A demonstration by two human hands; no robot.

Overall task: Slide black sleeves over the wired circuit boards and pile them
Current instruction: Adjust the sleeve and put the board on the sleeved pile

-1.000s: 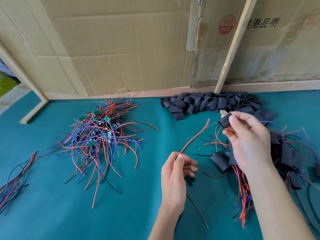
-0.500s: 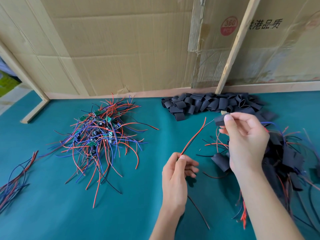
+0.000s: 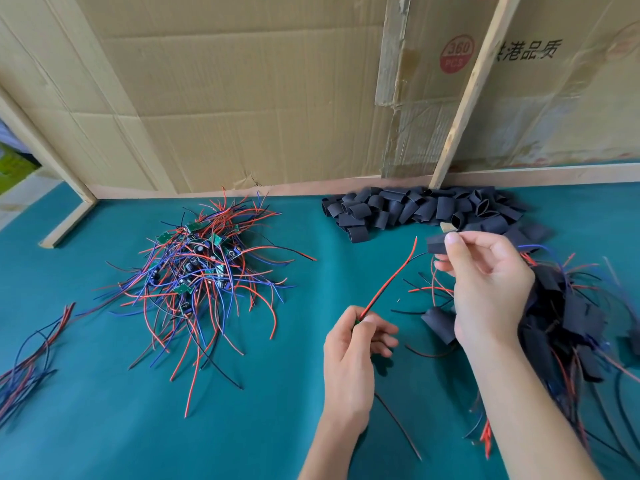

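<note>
The left hand (image 3: pixel 353 344) pinched a wired circuit board (image 3: pixel 357 320) between thumb and fingers, low and near the person. Only a bit of green showed there, so most of the board was hidden inside the hand. Its red wire (image 3: pixel 389 280) ran up and to the right, away from the person, and a thin dark wire ran beside it. The right hand (image 3: pixel 485 289) was higher and farther back, with its thumb and fingers pinched on one black sleeve (image 3: pixel 437 244). The sleeve was up by the free ends of the wires, and it lay nearly flat, pointing left toward them. The dark wire reached the sleeve's left end, but I could not tell if it had gone inside. The red tip stood just beside the sleeve, a little to its left. So the sleeve probably had to come down along the wires, toward the left hand, to cover the board. The right hand was the nearer one for that job. More loose sleeves (image 3: pixel 419 209) lay in a heap at the back of the green worktop (image 3: pixel 104 427). Bare boards with wires (image 3: pixel 197 268) sat in a tangle on the left. The finished pile (image 3: pixel 568 323) lay on the right, partly behind the right arm.
</note>
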